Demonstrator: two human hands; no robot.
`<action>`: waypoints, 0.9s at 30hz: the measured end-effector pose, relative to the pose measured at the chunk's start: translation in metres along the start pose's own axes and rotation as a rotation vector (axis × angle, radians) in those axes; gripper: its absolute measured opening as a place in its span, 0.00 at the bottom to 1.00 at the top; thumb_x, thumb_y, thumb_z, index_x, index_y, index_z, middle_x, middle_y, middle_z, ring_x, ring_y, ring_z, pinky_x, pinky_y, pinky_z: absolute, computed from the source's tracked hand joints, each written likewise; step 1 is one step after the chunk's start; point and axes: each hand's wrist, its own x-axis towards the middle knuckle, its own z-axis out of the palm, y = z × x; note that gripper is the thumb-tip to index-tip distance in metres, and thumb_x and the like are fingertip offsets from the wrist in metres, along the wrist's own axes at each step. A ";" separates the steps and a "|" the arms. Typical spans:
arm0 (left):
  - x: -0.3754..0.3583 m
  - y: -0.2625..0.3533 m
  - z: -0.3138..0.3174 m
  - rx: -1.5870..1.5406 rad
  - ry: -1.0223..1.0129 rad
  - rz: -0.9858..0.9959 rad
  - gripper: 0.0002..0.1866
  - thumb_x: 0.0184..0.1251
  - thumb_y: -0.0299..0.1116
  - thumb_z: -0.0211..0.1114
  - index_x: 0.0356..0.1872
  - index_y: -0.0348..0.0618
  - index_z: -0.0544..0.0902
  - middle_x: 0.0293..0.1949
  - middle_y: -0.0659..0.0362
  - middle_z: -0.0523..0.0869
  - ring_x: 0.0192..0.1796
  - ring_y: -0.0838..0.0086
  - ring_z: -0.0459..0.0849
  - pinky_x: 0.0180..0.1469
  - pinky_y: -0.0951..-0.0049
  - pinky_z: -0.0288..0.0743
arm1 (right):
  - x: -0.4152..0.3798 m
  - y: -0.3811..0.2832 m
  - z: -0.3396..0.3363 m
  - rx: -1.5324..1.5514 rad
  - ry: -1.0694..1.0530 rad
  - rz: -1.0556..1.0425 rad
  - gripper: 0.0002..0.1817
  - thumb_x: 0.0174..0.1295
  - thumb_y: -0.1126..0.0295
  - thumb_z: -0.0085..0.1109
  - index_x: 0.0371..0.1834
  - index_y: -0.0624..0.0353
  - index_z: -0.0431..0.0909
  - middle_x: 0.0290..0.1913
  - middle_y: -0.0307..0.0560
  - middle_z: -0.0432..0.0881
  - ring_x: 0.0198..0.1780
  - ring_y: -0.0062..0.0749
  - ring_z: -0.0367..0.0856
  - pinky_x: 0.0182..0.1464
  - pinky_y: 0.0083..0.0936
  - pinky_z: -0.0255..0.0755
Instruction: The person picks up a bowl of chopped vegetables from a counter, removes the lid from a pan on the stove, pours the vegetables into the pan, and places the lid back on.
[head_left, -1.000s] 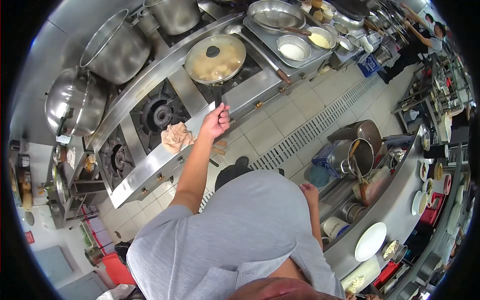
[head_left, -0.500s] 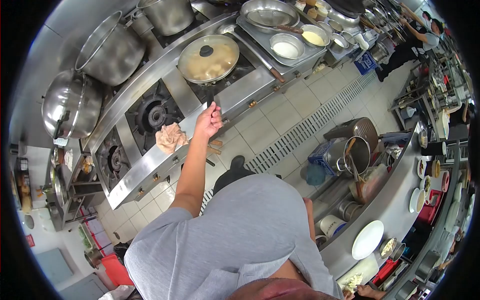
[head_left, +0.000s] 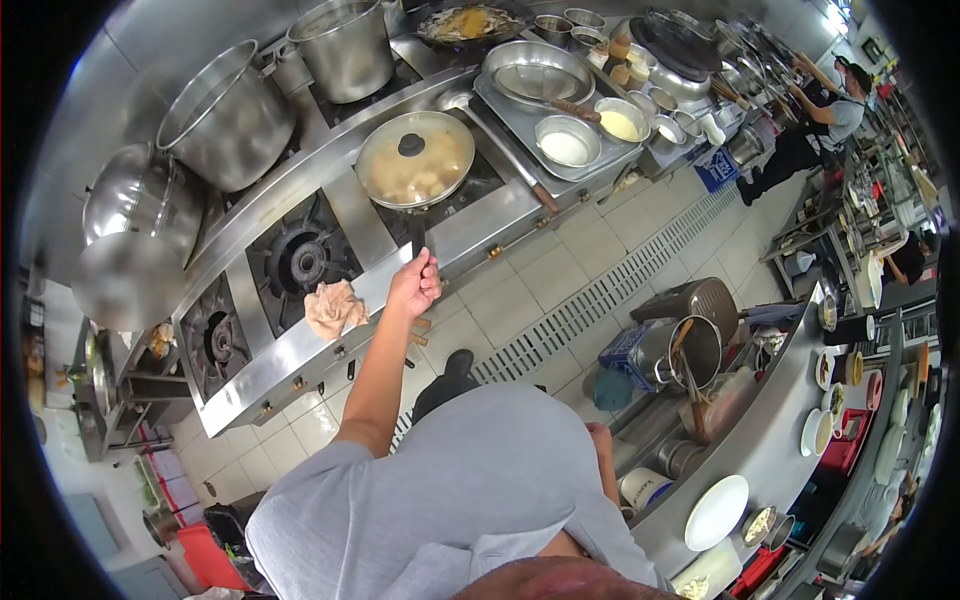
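I have the left hand (head_left: 413,286) wrapped round the black handle (head_left: 418,234) | round, glass-lidded metal pan (head_left: 420,178) sits on the silver steel stove (head_left: 265,372) | handle juts frontward, presumably for reach | right hand (head_left: 600,436) by grey cloth shirt (head_left: 470,480), grip I can't tell

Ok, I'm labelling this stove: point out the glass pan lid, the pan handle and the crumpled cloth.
Glass pan lid (head_left: 418,168): head view, glass near its centre.
Pan handle (head_left: 418,232): head view, black shaft.
Crumpled cloth (head_left: 334,309): head view, middle folds.
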 end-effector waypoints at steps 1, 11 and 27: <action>-0.002 -0.001 0.002 0.025 0.019 0.026 0.16 0.76 0.48 0.62 0.37 0.46 0.76 0.19 0.71 0.71 0.16 0.85 0.64 0.21 0.79 0.56 | 0.002 -0.002 0.001 0.006 0.007 -0.016 0.23 0.56 0.52 0.71 0.42 0.64 0.88 0.37 0.56 0.90 0.40 0.46 0.89 0.48 0.35 0.81; -0.023 -0.004 -0.015 0.100 -0.144 -0.183 0.29 0.76 0.64 0.51 0.52 0.46 0.80 0.32 0.63 0.82 0.32 0.75 0.80 0.36 0.74 0.73 | -0.006 -0.026 -0.008 0.166 -0.035 0.045 0.18 0.59 0.58 0.70 0.36 0.66 0.87 0.25 0.47 0.86 0.26 0.29 0.85 0.32 0.29 0.78; -0.109 -0.099 -0.082 1.329 0.091 -0.266 0.20 0.70 0.46 0.66 0.48 0.38 0.81 0.32 0.56 0.88 0.26 0.74 0.84 0.29 0.73 0.78 | 0.106 -0.236 -0.174 0.796 0.001 -0.327 0.13 0.69 0.64 0.64 0.43 0.66 0.83 0.28 0.40 0.83 0.25 0.18 0.75 0.26 0.18 0.67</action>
